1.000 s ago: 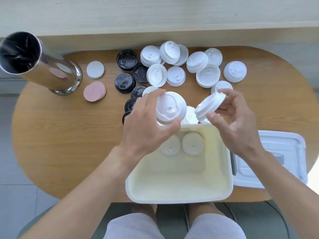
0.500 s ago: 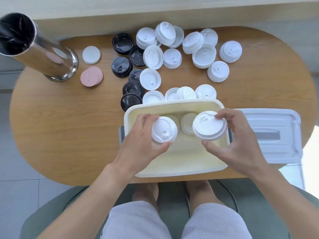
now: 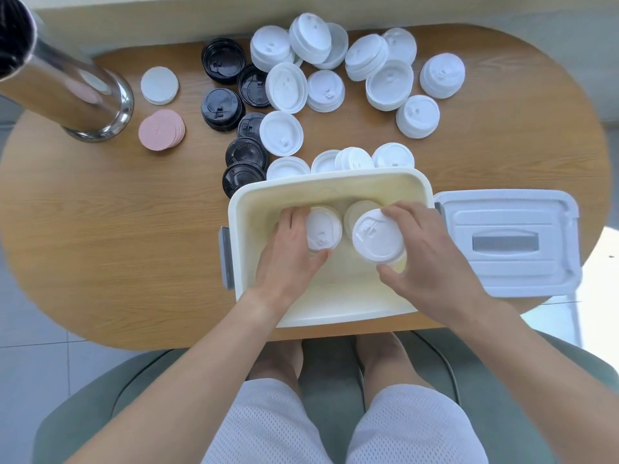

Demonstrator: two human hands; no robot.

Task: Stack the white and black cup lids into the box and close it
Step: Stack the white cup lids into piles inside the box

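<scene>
Inside the box (image 3: 335, 185), the left hand (image 3: 288, 259) grips one white lid (image 3: 323, 229); the right hand (image 3: 432, 262) grips another lid (image 3: 378, 237).

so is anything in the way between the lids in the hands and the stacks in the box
Nothing visible is. The left hand holds a white lid right over the left stack, and the right hand holds another white lid just in front of the right stack inside the open box.
</scene>
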